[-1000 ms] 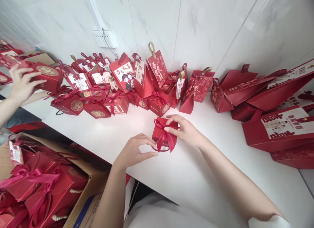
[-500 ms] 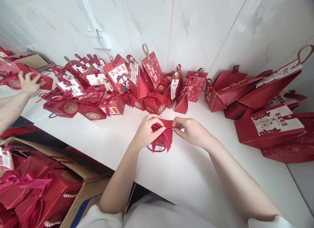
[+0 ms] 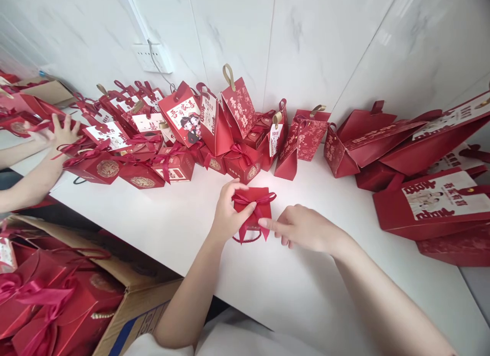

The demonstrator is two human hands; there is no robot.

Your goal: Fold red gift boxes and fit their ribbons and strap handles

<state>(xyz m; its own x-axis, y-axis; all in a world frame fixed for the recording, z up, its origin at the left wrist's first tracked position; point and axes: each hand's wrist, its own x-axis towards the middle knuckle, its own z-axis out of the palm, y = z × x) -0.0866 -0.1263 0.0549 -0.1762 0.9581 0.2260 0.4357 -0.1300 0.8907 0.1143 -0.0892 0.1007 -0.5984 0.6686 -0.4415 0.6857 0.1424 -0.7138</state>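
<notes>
A small red gift box (image 3: 250, 195) with a rope handle lies on the white table in front of me. A dark red ribbon bow (image 3: 264, 198) is tied across it. My left hand (image 3: 231, 210) holds the box from the left, its thumb pressed on the bow's knot and its fingers bent round the far side. My right hand (image 3: 300, 228) is at the lower right of the box, its thumb on the bow's right tail. Its other fingers are curled, and the index fingertip is partly hidden behind the thumb.
Red gift boxes (image 3: 141, 173) and tall red bags (image 3: 314, 134) line the wall. More large bags (image 3: 394, 213) lie at the right. A cardboard carton (image 3: 143, 300) of red boxes stands lower left. Another person's hands (image 3: 63, 134) are among boxes at the far left.
My right hand has left the bow's right loop and moved down to its tail. My left hand stays on the knot. The other person's second hand has come into view.
</notes>
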